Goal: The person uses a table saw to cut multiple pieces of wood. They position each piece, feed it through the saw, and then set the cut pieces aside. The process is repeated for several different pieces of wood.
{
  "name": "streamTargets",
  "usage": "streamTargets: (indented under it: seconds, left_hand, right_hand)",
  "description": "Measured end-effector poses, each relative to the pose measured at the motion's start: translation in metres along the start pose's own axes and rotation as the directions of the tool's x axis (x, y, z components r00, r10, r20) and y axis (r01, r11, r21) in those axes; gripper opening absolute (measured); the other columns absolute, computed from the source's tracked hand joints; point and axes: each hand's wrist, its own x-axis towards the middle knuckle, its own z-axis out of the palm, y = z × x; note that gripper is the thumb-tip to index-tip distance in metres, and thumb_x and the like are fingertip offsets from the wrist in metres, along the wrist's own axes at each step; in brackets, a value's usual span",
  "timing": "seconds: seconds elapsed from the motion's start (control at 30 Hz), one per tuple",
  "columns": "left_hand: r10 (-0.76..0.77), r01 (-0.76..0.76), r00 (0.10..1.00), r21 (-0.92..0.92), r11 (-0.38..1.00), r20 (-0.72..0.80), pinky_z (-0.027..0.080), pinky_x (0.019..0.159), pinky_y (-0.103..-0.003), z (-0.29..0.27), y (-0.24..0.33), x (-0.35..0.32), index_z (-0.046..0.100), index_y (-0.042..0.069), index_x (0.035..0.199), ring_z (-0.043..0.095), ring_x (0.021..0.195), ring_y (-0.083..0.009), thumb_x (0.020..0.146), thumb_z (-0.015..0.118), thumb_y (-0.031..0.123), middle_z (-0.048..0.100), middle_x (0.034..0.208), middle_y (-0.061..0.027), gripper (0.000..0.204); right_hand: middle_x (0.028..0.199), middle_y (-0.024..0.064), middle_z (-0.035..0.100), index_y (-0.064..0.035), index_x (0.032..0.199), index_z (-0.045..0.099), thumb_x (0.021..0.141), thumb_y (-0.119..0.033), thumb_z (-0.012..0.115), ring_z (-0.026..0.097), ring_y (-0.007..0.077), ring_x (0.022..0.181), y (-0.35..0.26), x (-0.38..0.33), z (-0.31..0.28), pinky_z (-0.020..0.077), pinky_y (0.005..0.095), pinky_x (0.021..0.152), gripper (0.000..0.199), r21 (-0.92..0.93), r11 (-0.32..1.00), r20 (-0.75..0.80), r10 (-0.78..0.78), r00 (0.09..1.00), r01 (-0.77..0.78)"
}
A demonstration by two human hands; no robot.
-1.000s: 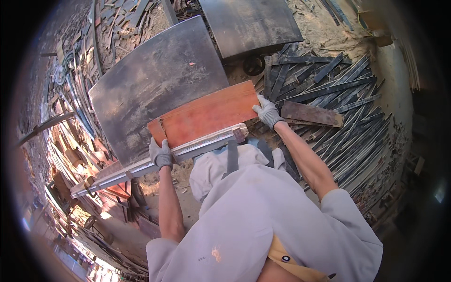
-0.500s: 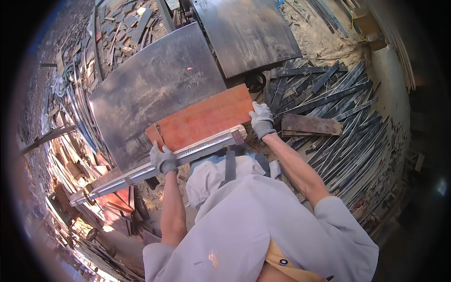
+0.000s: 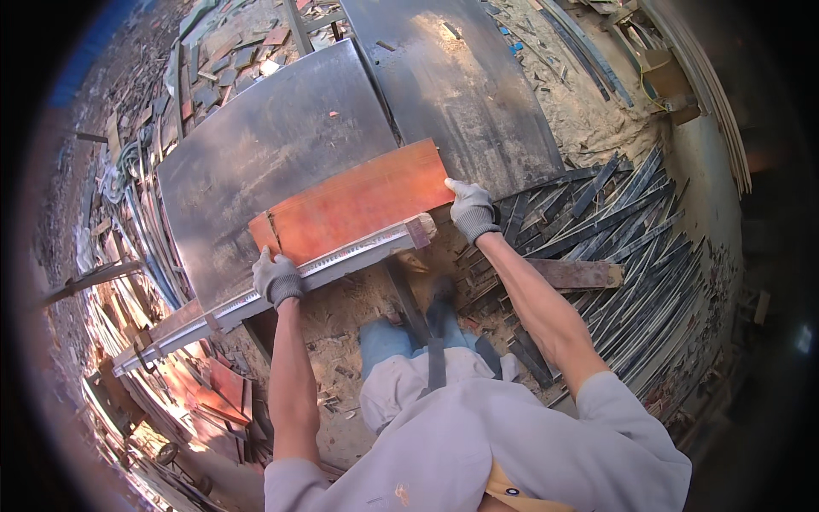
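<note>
Left grey-gloved hand (image 3: pixel 278 278) and right grey-gloved hand (image 3: pixel 471 210) grasp opposite ends of red-orange rectangular board (image 3: pixel 354 205), fingers closed on its edges. Board sits on dark metal bench (image 3: pixel 273 141), alongside long pale ruled bar (image 3: pixel 345 260). Probably lining-up step; next move calls for both ends steady.

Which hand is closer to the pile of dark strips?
Right. The right hand is just left of the pile, at the right end of the orange board; the left hand is farther off, at its left end.
</note>
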Motion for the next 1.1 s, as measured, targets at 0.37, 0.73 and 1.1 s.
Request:
streamTargets:
  seconds: [0.37,0.73,1.1]
  left_hand:
    - [-0.008,0.009,1.000,-0.074,0.997,0.010,0.053,0.094,-0.046,-0.012,0.099,0.186,0.077,0.020,0.119,0.070,0.105,-0.0371,0.088,0.057,0.031,0.072,0.110,-0.0194,0.038]
    - [0.027,-0.027,1.000,-0.014,1.000,0.013,0.054,0.086,-0.051,-0.014,0.143,0.256,0.077,0.020,0.104,0.071,0.100,-0.0417,0.080,0.060,0.028,0.073,0.106,-0.0235,0.030]
    - [0.145,-0.141,0.989,-0.147,0.979,0.017,0.057,0.089,-0.050,0.015,0.123,0.139,0.065,0.006,0.142,0.075,0.106,-0.0367,0.085,0.061,0.025,0.074,0.122,-0.0243,0.060]
  right_hand:
    - [0.142,0.0213,0.066,0.0055,0.143,0.060,0.081,0.014,0.046,0.064,0.0264,0.132,-0.048,0.207,0.041,0.0476,0.0347,0.114,0.063,0.690,0.661,0.229,0.186,0.955,-0.294]
    - [0.104,0.0133,0.076,0.0032,0.117,0.070,0.083,-0.020,0.086,0.073,0.0181,0.090,-0.075,0.215,-0.004,0.0588,0.0342,0.078,0.045,0.587,0.758,0.261,0.156,0.953,-0.285]
    - [0.086,0.0150,0.073,0.0032,0.109,0.065,0.102,-0.023,0.062,0.069,0.0230,0.069,0.318,-0.197,-0.453,0.0560,0.0346,0.061,0.027,0.993,0.094,-0.046,0.856,0.515,-0.066]
